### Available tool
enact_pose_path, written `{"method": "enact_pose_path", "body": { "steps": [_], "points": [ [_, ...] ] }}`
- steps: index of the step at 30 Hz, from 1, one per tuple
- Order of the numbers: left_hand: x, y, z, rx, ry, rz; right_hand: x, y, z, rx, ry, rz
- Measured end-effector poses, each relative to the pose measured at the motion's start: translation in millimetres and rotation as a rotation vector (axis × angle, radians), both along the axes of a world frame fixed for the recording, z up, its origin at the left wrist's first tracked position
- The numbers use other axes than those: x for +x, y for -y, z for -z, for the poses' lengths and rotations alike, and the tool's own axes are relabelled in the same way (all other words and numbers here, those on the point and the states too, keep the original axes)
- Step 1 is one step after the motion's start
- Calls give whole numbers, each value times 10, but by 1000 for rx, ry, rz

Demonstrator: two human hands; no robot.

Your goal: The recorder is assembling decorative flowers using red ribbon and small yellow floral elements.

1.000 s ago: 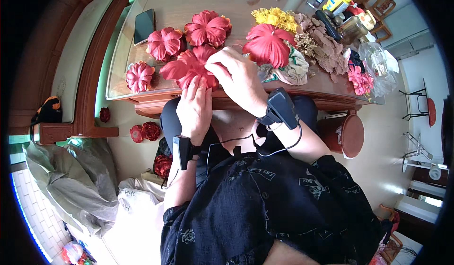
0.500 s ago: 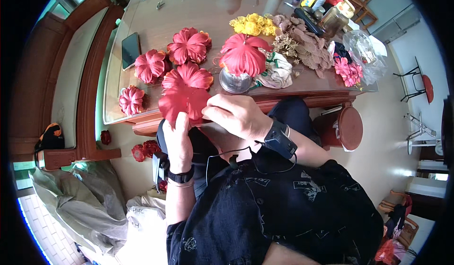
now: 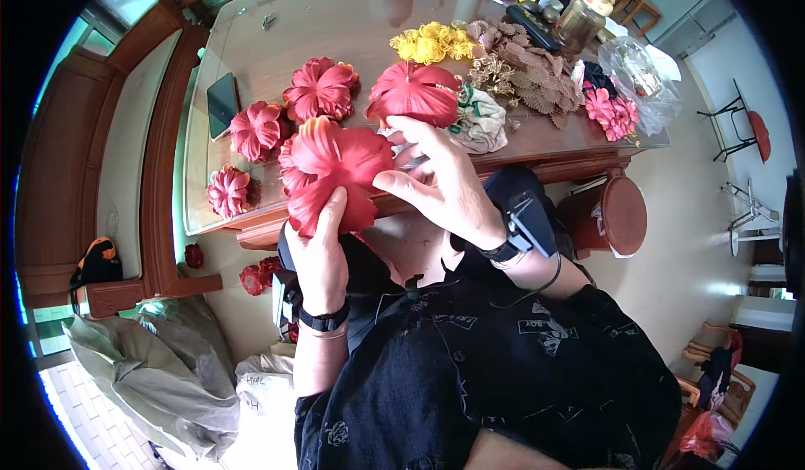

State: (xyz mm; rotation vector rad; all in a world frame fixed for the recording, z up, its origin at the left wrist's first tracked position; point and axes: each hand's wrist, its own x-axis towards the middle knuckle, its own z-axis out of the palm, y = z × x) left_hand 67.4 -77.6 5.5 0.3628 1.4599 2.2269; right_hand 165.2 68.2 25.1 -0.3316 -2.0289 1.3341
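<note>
My left hand [image 3: 320, 248] grips a large red fabric flower [image 3: 331, 168] from below, lifted just in front of the table's near edge. My right hand [image 3: 444, 186] pinches the same flower's right side with thumb and fingers. Another big red flower [image 3: 412, 93] lies on the table directly behind my right hand. Three more red flowers [image 3: 319, 88] [image 3: 256, 128] [image 3: 228, 192] lie to the left on the table top.
The wooden table with a glass top [image 3: 335, 25] carries yellow flowers [image 3: 432, 44], brown petal pieces [image 3: 528, 72], pink flowers [image 3: 612, 111], a clear plastic bag [image 3: 636, 72], a phone [image 3: 222, 105] and jars [image 3: 579, 17]. A brown stool [image 3: 616, 217] stands right; red flowers [image 3: 251, 277] and grey sacks [image 3: 142, 361] lie on the floor.
Both hands have kept hold of the red flower and turned it, my right hand shifting from its top to its right edge. The view has tilted a little further down.
</note>
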Motion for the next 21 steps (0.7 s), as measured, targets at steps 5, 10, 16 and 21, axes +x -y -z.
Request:
{"method": "enact_pose_path", "body": {
  "steps": [5, 10, 16, 21],
  "points": [
    [162, -9, -116, -2, -19, 69, 72, -85, -102, -432, 146, -214],
    [83, 43, -49, 18, -14, 154, 171, -89, -169, -384, 150, -219],
    [73, -130, -217, 64, -89, 166, 165, -72, -293, -309, 4, -164],
    [-83, -509, -516, 58, -206, 226, 97, -291, -533, -246, -102, -64]
  ]
}}
